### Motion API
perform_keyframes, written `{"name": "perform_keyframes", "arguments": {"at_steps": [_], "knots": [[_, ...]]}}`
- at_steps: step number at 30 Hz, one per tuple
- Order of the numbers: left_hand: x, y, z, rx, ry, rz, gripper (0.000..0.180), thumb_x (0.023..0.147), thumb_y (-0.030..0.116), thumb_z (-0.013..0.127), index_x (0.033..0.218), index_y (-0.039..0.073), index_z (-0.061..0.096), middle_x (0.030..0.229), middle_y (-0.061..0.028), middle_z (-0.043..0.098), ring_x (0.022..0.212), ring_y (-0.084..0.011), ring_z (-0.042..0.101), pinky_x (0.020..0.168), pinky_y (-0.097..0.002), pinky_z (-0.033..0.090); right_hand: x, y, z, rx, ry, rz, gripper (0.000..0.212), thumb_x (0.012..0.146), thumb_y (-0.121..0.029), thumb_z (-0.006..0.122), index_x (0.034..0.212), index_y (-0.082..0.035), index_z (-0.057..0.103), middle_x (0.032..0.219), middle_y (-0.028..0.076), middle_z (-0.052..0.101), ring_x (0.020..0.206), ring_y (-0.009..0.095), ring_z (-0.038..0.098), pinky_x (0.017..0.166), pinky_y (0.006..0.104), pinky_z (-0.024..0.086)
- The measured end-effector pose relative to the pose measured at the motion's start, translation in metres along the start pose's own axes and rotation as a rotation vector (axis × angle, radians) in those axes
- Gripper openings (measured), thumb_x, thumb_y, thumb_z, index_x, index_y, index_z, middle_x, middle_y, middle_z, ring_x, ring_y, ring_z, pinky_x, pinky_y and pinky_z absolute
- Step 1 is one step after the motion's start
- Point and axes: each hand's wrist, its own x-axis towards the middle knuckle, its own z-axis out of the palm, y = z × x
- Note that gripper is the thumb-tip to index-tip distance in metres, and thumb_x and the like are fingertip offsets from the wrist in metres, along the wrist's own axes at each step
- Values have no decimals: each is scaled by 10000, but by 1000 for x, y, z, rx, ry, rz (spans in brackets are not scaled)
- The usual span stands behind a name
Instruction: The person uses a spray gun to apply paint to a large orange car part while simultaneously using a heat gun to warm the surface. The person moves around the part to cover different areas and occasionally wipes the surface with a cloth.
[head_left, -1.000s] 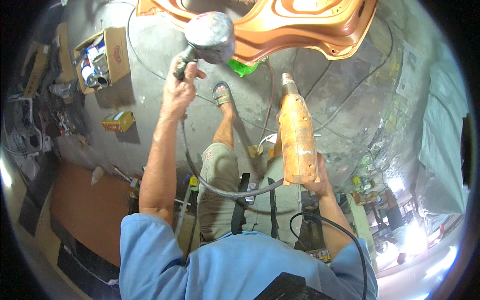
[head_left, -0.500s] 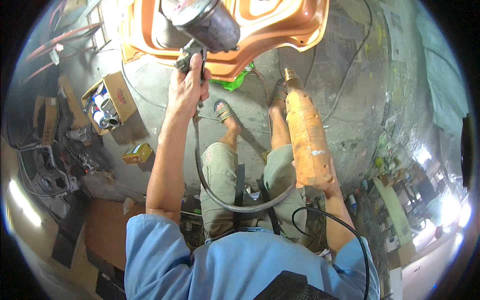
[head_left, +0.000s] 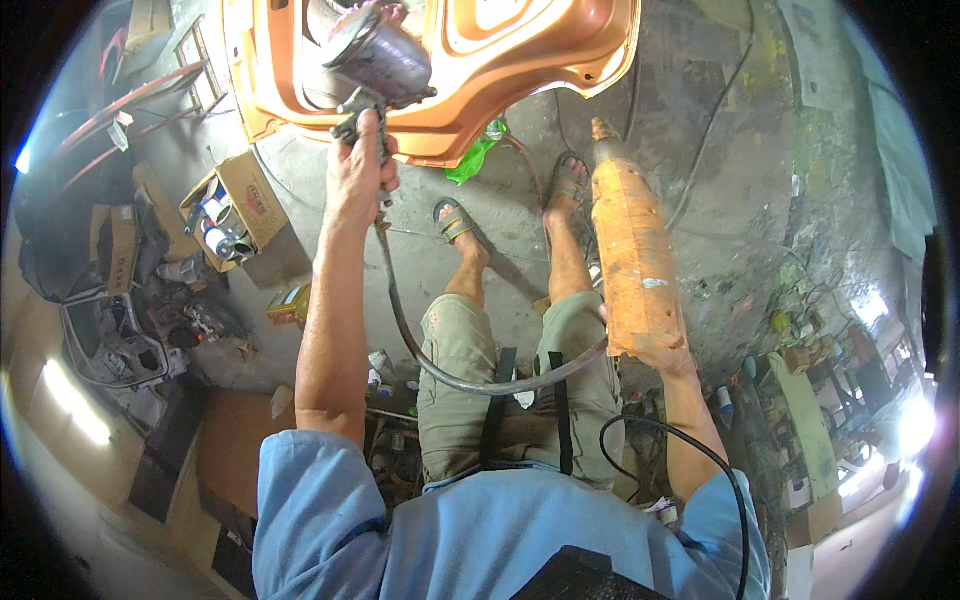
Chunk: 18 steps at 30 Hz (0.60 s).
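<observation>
My left hand (head_left: 360,178) is closed around the handle of a paint spray gun (head_left: 362,112). On top of the gun sits a dark metal cup (head_left: 388,68), tilted. Just beyond the cup lies an orange car body panel (head_left: 475,105) with curved recesses; the gun overlaps its near edge. A hose (head_left: 440,377) hangs from the gun's grip and loops across my lap to the right. My right hand (head_left: 672,358) supports a thick cylinder (head_left: 636,260) wrapped in stained orange covering, its metal nozzle (head_left: 604,138) pointing away from me. That cylinder hides most of the fingers.
At left stand an open cardboard box (head_left: 262,205) of cans and a small yellow box (head_left: 288,303). A green plastic bag (head_left: 474,163) hangs by the panel's near edge. Cables (head_left: 705,140) cross the concrete floor. A black cord (head_left: 700,442) runs over my right arm. Clutter lines the right side.
The spray gun and my left hand have shifted slightly left in view, against the panel's edge. The orange cylinder has moved a little right and stands more upright in the picture.
</observation>
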Motion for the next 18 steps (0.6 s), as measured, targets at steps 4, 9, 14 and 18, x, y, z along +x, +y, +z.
{"name": "perform_keyframes", "arguments": {"at_steps": [4,9,14,18], "knots": [[-2,-12,-37,96,129,-8,327,1056,423,578,1076,99,538,773,-26,562,483,-78,438,418,-258,379,10,-9,12,-49,-16,195,813,727,-212,898,1396,-8,483,1324,105,588,1213,172,587,1011,367,503],[-2,-10,-38,181,184,56,353,1060,426,566,1148,86,537,834,-62,623,497,-81,450,419,-247,382,16,-35,29,-452,-126,-67,740,698,-208,915,1310,10,560,1224,87,645,1140,159,598,987,356,499],[6,7,-25,-3,-86,59,338,1071,408,550,1141,77,539,855,-92,648,526,-87,471,425,-257,391,8,-33,28,-217,-113,91,720,707,-127,903,1318,9,549,1226,90,654,1123,161,625,974,344,516],[33,12,-26,170,-75,63,336,1051,408,589,1042,77,538,751,-37,571,486,-89,443,424,-262,385,11,2,35,131,156,341,800,762,-159,884,1423,-1,460,1274,165,670,1060,225,704,917,379,588]]}}
